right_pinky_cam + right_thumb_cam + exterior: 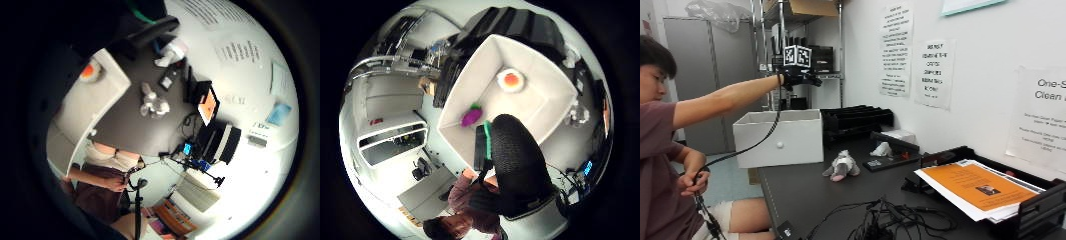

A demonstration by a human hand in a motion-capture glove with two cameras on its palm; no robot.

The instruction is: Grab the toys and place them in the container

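Plush elephant (842,167) lying on dark counter (813,200) at 4 o'clock of white container (778,137), thumb-side palm view alone showing purple toy (471,115) and orange toy (510,80) inside it, gloved right hands (797,76) raised high above container on outstretched arm, finger state impossible to tell.

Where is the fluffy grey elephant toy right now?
In the outside view, the fluffy grey stuffed elephant toy sits on the dark tabletop, just in front of the white box container and outside it, near the black paper trays.
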